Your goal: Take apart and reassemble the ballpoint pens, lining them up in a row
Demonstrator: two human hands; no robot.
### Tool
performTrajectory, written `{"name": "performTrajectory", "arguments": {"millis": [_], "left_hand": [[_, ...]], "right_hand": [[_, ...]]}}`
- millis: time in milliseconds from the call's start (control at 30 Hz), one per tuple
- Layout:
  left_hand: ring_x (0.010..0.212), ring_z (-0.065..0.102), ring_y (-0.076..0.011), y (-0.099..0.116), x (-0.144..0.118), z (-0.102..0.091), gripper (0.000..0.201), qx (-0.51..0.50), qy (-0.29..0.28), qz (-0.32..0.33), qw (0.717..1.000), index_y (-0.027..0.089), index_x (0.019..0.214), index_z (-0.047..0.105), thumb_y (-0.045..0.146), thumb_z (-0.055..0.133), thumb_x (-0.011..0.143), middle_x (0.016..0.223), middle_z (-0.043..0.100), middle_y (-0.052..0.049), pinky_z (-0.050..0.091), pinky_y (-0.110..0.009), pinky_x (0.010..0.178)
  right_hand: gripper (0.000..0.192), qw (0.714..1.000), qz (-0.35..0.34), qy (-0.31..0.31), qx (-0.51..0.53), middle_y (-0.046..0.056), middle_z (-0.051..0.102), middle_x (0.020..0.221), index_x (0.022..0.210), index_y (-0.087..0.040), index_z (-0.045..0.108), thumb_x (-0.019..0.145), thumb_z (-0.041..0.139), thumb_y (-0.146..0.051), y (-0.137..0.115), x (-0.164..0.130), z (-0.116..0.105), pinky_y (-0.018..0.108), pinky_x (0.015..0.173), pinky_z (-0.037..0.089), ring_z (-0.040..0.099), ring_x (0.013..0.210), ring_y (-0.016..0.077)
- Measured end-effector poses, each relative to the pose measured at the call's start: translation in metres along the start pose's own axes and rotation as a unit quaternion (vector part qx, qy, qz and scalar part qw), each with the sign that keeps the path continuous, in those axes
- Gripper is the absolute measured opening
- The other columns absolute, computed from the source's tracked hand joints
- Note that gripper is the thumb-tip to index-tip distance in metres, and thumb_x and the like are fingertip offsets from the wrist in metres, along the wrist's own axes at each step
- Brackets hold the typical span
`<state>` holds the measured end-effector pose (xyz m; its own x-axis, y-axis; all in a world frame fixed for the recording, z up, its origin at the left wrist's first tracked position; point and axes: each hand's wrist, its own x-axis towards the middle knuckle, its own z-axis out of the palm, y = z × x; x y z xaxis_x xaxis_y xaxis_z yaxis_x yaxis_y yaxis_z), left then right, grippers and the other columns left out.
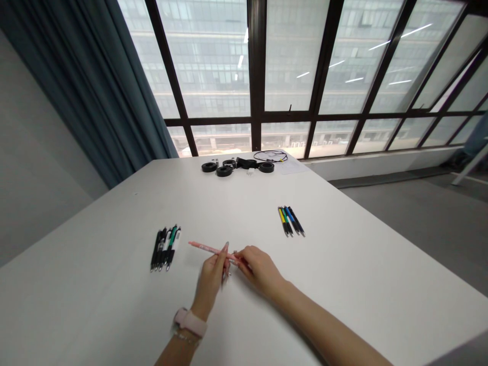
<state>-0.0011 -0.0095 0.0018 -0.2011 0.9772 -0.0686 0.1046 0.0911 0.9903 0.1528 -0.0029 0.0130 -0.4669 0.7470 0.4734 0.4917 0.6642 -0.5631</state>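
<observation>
Pinched between fingertips of left hand [212, 277] and right hand [260, 268] closed round a pink pen [208, 248], held just above the white table [343, 264], tip leftward past the grip; likely light, stiff, slick, best gripped mid-barrel.

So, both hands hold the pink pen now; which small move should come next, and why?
Probably pull the two hands apart along the pink pen. The left hand pinches its middle, the right hand grips its near end, and it is held above the table, away from both pen groups.
</observation>
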Motion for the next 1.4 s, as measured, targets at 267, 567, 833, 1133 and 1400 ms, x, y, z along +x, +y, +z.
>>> {"name": "performTrajectory", "arguments": {"millis": [267,567,833,1133,1400], "left_hand": [[0.044,0.038,-0.0104,-0.007,0.005,-0.001,0.050,-0.015,-0.015,0.002,1.000,0.020,0.050,0.044,0.064,0.052,0.072,0.045,0.041,0.005,0.031,-0.023,0.046],[0.045,0.039,-0.0104,-0.010,0.006,-0.001,0.046,-0.036,-0.023,-0.009,0.999,0.020,0.051,0.045,0.060,0.053,0.074,0.046,0.042,0.005,0.031,-0.024,0.046],[0.045,0.039,-0.0108,-0.012,0.005,0.002,0.049,-0.018,-0.043,0.002,0.999,0.020,0.050,0.044,0.062,0.050,0.074,0.045,0.041,0.004,0.032,-0.023,0.045],[0.046,0.041,-0.0104,-0.006,0.006,0.001,0.045,-0.061,-0.027,0.000,0.998,0.018,0.055,0.051,0.058,0.055,0.073,0.048,0.044,0.004,0.034,-0.023,0.046],[0.048,0.043,-0.0112,-0.012,0.007,0.000,0.045,-0.065,-0.020,0.007,0.998,0.017,0.057,0.054,0.058,0.055,0.074,0.050,0.046,0.003,0.034,-0.023,0.047]], "right_hand": [[0.015,0.995,0.069,-0.009,0.067,0.001,0.064,0.075,0.102,-0.019,0.060,0.091,0.051,-0.023,0.003,-0.001,0.002,0.023,0.066,0.042,0.056,0.067,0.0132],[0.012,0.989,0.132,-0.006,0.060,0.000,0.062,0.070,0.077,-0.018,0.061,0.085,0.060,-0.026,0.004,-0.001,-0.004,0.020,0.059,0.036,0.053,0.063,0.0114],[0.042,0.982,0.151,-0.052,0.096,-0.001,0.062,0.059,0.064,-0.017,0.060,0.097,0.039,-0.034,0.003,-0.001,0.000,0.020,0.060,0.037,0.055,0.056,0.0102],[0.033,0.988,0.102,-0.066,0.097,-0.001,0.062,0.068,0.077,-0.019,0.060,0.096,0.039,-0.035,0.001,-0.002,-0.003,0.021,0.062,0.039,0.055,0.063,0.0112],[0.023,0.986,0.143,-0.028,0.087,-0.001,0.063,0.078,0.094,-0.021,0.054,0.095,0.041,-0.039,-0.001,-0.002,-0.004,0.022,0.061,0.038,0.055,0.063,0.0117]]}}
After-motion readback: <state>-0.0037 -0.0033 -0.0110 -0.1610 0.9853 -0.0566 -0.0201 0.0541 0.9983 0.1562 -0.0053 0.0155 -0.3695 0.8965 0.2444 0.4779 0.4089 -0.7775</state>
